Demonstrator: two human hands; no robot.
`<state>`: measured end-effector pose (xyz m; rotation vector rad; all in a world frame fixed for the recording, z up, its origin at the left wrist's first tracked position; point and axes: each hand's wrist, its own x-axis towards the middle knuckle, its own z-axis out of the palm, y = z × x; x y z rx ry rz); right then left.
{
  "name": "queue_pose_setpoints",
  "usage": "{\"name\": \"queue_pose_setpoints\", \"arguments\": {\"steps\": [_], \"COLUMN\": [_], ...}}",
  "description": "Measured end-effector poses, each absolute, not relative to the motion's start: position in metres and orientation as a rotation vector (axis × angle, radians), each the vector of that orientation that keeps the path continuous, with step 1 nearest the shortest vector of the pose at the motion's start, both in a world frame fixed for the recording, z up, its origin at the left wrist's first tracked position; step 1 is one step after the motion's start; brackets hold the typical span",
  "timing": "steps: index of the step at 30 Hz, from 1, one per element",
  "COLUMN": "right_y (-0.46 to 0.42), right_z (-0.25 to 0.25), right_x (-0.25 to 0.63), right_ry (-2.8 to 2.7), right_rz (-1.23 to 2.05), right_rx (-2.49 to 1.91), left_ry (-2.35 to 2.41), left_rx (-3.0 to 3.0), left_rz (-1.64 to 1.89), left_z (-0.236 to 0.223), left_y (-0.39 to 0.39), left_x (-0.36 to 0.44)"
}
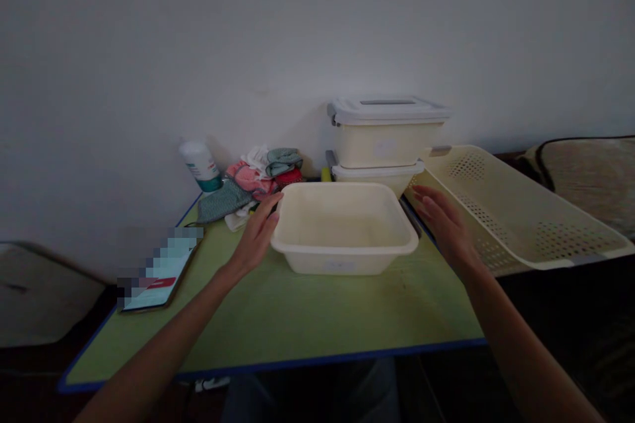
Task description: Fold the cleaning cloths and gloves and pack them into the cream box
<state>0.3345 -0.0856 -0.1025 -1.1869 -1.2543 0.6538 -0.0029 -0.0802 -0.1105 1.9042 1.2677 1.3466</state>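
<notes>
An open cream plastic bin (pixel 342 262) stands in the middle of the green table, its inside bare. My left hand (pixel 254 238) is at the bin's left rim, fingers stretched out and thumb toward the rim; whether it touches cannot be made out. To the right of the bin, my right hand (pixel 446 225) is held apart from it, fingers extended and nothing in them. Behind the bin is a lidded cream box (pixel 389 145), stacked on a second lidded box (pixel 374 177).
A heap of cloths (pixel 253 182) lies at the back left beside a white and green bottle (pixel 200 164). A phone (pixel 166 271) rests near the blue-edged table's (pixel 317 324) left side. At the right is a large perforated basket (pixel 520 211), with a beige cushion-like item (pixel 590 175) behind.
</notes>
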Motion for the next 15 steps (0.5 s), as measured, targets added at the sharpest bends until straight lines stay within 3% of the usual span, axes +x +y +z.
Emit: {"name": "queue_pose_setpoints", "arguments": {"steps": [15], "right_y": [-0.072], "right_z": [-0.131], "right_x": [0.309], "right_ry": [-1.016], "right_rz": [1.16], "right_rx": [-0.923], "left_ry": [0.828], "left_rx": [1.706], "left_rz": [1.596], "left_z": [-0.15], "left_y": [-0.054], "left_x": [-0.009]}}
